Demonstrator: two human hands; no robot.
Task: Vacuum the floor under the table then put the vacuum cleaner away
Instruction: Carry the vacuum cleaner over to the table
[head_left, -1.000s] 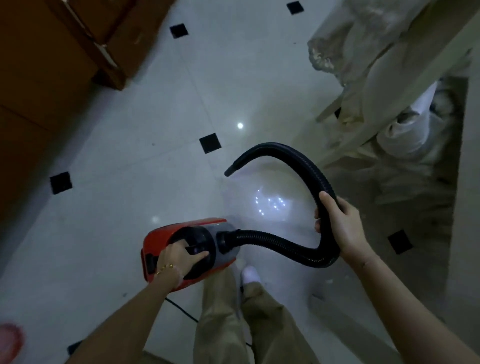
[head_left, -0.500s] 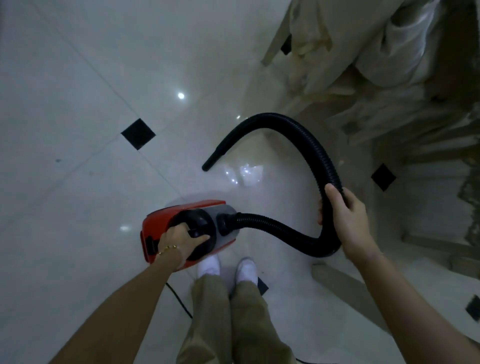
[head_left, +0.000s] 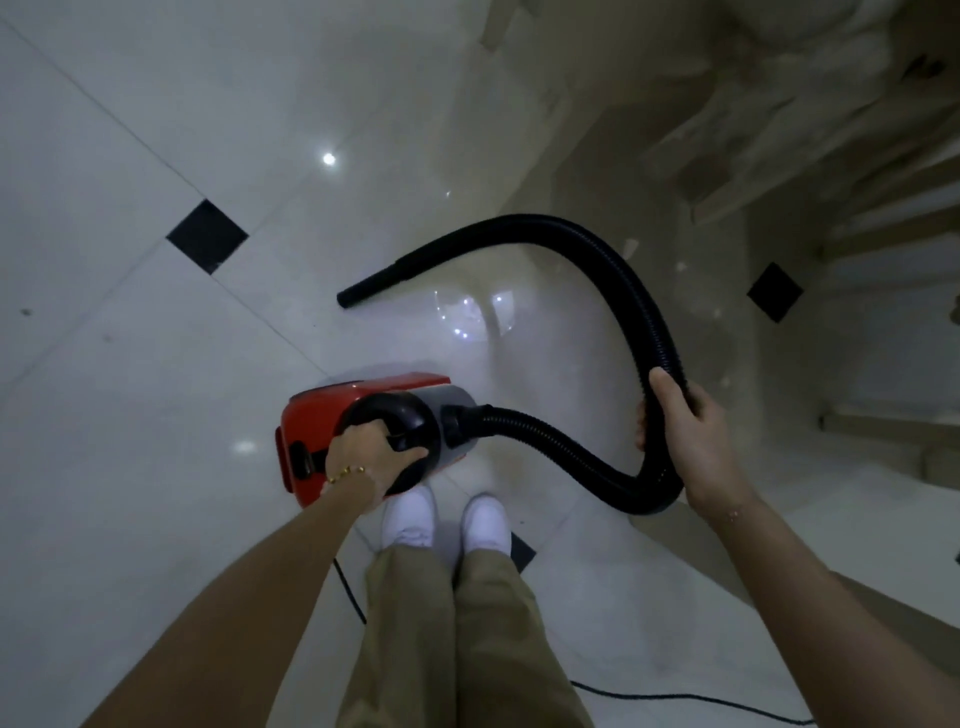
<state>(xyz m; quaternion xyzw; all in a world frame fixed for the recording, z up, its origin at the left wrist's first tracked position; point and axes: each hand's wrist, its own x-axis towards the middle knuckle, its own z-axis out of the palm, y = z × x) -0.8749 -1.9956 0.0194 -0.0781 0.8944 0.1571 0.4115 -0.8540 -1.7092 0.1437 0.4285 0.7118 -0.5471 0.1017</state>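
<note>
White tiled floor (head_left: 130, 467) with small black diamond insets fills most of the view, glossy, light spots reflected. Pale wooden bench (head_left: 810, 171) upper right, legs and rails visible, draped with light cloth. Person's legs in khaki trousers (head_left: 457, 639) bottom centre, white shoes (head_left: 447, 519) side by side on the floor. Red and grey vacuum (head_left: 332, 410) just ahead of the shoes, held above the floor at left of centre. Black ribbed hose (head_left: 613, 260) leaves its grey front, dips, loops up and arcs over to the left; nozzle end near the floor, contact unclear. Left hand (head_left: 371, 460) clenched around the vacuum's black top handle, gold bracelet (head_left: 345, 474) on the wrist. Right hand (head_left: 685, 431) wrapped around the hose on its rising part. Thin black cord (head_left: 691, 699) trails on the floor behind the legs.
</note>
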